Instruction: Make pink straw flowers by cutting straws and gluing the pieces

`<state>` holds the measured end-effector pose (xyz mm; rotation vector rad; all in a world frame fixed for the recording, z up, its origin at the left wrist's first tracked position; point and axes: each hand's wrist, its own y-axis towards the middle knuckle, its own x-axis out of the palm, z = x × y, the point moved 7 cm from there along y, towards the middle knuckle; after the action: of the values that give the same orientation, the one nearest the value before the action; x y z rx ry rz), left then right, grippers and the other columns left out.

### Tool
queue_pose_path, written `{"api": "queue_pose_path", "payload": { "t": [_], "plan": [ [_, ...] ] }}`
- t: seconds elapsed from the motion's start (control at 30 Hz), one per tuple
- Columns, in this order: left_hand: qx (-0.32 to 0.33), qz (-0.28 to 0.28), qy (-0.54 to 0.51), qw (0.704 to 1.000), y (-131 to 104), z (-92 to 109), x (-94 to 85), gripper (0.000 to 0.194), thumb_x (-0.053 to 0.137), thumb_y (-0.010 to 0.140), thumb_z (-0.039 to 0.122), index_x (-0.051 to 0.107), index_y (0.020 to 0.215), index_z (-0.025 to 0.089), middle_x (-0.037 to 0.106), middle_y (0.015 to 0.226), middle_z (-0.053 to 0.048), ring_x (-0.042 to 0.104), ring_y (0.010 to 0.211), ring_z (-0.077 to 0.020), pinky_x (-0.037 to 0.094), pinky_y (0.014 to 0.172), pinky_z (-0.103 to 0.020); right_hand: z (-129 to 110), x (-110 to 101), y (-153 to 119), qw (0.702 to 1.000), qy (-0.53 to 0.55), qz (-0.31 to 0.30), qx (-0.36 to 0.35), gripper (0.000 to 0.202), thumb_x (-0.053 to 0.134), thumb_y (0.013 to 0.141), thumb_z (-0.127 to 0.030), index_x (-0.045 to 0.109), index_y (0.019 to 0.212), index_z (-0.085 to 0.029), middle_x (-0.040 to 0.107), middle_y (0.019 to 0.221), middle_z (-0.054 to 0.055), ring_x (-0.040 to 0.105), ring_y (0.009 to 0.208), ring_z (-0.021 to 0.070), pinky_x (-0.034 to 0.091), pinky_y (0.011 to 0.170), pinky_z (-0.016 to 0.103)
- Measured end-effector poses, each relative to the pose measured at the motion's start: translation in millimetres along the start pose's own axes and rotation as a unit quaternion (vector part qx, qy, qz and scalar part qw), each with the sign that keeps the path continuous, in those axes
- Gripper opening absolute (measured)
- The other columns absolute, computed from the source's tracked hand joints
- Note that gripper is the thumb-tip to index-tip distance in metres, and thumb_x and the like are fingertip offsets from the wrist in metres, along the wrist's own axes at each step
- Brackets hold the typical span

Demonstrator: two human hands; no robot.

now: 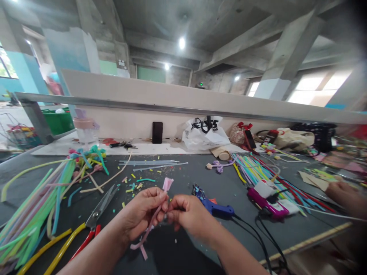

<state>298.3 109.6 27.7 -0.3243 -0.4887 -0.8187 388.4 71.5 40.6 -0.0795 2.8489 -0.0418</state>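
Near the middle of the dark table, my left hand pinches a pink pipe-cleaner piece. Its flared pale pink top sticks up above the fingers, and a darker pink stem hangs down to the lower left. My right hand meets it from the right, fingers pressed together at the stem; what they pinch is too small to tell. A blue glue gun lies just beyond my right hand. Scissors with red handles lie to the left of my left hand.
Colourful pipe cleaners cover the left side; another bundle lies right, beside magenta-and-white devices and cables. Behind stand a phone, a white bag and a plastic cup. Another person's hand is at right.
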Motion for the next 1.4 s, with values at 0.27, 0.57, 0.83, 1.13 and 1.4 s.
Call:
{"api": "queue_pose_path", "payload": {
  "t": [0.27, 0.57, 0.83, 1.13, 1.4],
  "plan": [
    [-0.031, 0.016, 0.01, 0.999, -2, -5, 0.0, 0.018, 0.063, 0.074, 0.03, 0.054, 0.074, 0.014, 0.057, 0.059, 0.001, 0.049, 0.039, -0.005, 0.031, 0.035, -0.014, -12, -28, -5, 0.994, -0.075, 0.07, -0.028, 0.01, 0.051, 0.074, -0.017, 0.061, 0.073, -0.016, 0.057, 0.056, -0.004, 0.052, 0.046, 0.0077, 0.042, 0.048, 0.019],
    [-0.005, 0.009, 0.005, 1.0, -1, -2, 0.3, 0.017, 0.063, 0.074, 0.028, 0.054, 0.073, 0.014, 0.058, 0.063, 0.0, 0.051, 0.043, -0.0051, 0.036, 0.038, -0.014, -3, -13, -4, 0.998, -0.014, 0.057, 0.012, 0.005, 0.049, 0.071, -0.013, 0.052, 0.068, -0.017, 0.059, 0.054, -0.004, 0.055, 0.045, 0.0089, 0.041, 0.046, 0.019],
    [-0.078, 0.0, 0.024, 0.997, -2, -15, 2.5, 0.017, 0.064, 0.074, 0.028, 0.055, 0.072, 0.013, 0.056, 0.056, 0.001, 0.047, 0.036, -0.0035, 0.028, 0.032, -0.012, -32, -54, -16, 0.968, -0.157, 0.181, -0.077, 0.008, 0.057, 0.074, -0.024, 0.058, 0.067, -0.019, 0.055, 0.053, -0.005, 0.052, 0.051, 0.0109, 0.042, 0.054, 0.023],
    [-0.09, -0.016, 0.063, 0.994, -3, -18, 3.9, 0.021, 0.064, 0.072, 0.031, 0.052, 0.067, 0.014, 0.055, 0.055, 0.002, 0.037, 0.03, -0.0006, 0.014, 0.027, -0.013, -58, -47, -27, 0.885, -0.37, 0.166, -0.229, 0.012, 0.065, 0.075, -0.014, 0.058, 0.067, -0.02, 0.059, 0.069, -0.003, 0.055, 0.07, 0.0129, 0.035, 0.079, 0.031],
    [-0.094, -0.03, 0.081, 0.992, -3, -18, 5.0, 0.018, 0.063, 0.072, 0.029, 0.056, 0.069, 0.013, 0.054, 0.052, 0.002, 0.034, 0.03, -0.0005, 0.012, 0.028, -0.013, -53, -43, -22, 0.887, -0.376, 0.146, -0.224, 0.014, 0.068, 0.072, -0.014, 0.058, 0.066, -0.021, 0.06, 0.068, -0.005, 0.055, 0.069, 0.0113, 0.03, 0.087, 0.034]
  ]
}}
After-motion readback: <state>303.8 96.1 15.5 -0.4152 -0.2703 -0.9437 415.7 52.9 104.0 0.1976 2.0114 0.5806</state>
